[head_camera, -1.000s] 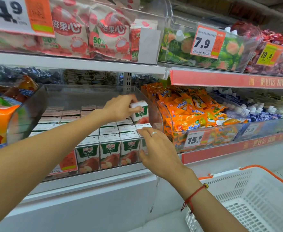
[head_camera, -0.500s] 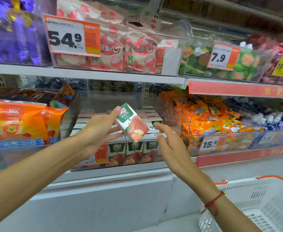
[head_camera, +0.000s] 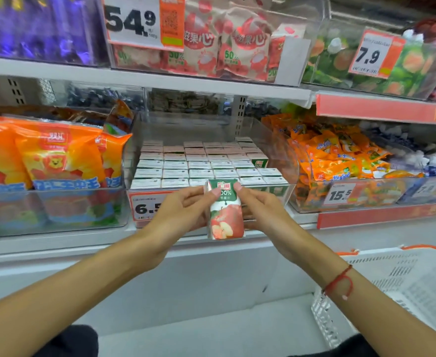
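**Juice carton [head_camera: 225, 210], one unit, held upright in both hands before the carton bin [head_camera: 186, 127].**

Listed left to right: orange snack bags [head_camera: 57, 155] were stood face outward for display. The left hand [head_camera: 183, 212] was closed on the carton's left edge, with the thumb pressed on the front near the top and the fingers behind. The carton was kept upright just in front of the bin of like cartons, label toward the camera, apparently for inspection. The right hand [head_camera: 260, 210] was closed likewise on the right edge, so the carton was steadied from both sides. Orange packets [head_camera: 340, 155] were heaped loosely. A white basket [head_camera: 381, 264] was stationed low and near, probably to receive the carton.
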`<action>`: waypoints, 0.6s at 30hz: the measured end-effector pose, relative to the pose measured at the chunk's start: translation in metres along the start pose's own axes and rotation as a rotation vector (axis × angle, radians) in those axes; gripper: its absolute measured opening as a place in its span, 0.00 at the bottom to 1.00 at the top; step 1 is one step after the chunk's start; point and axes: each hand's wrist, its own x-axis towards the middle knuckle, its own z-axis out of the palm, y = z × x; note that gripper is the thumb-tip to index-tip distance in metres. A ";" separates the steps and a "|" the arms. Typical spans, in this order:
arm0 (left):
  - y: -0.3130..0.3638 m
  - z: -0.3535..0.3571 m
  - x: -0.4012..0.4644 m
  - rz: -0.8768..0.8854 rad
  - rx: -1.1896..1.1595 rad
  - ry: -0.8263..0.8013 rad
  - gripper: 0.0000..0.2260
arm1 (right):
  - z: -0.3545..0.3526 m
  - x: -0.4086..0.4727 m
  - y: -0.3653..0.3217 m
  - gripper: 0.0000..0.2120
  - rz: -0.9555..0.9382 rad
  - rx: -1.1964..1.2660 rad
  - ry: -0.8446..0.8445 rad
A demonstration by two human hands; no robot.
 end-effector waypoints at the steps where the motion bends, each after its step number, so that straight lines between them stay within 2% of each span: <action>1: -0.002 0.001 0.001 -0.006 -0.007 0.001 0.15 | 0.001 0.000 -0.002 0.16 0.024 0.066 0.010; 6: -0.005 -0.002 0.003 0.014 -0.019 -0.009 0.10 | 0.004 0.003 -0.003 0.17 0.060 0.195 0.009; 9: -0.005 -0.005 0.006 0.047 -0.064 0.036 0.06 | 0.003 0.005 -0.002 0.14 0.069 0.218 -0.055; 12: -0.005 -0.009 0.010 0.062 -0.051 0.086 0.15 | 0.000 0.003 -0.001 0.11 0.080 0.217 -0.174; 14: -0.004 -0.012 0.013 0.064 -0.046 0.104 0.18 | -0.001 0.002 0.000 0.11 0.071 0.244 -0.196; 18: -0.003 -0.016 0.015 0.089 -0.061 0.103 0.14 | 0.002 -0.002 0.000 0.13 0.019 0.282 -0.147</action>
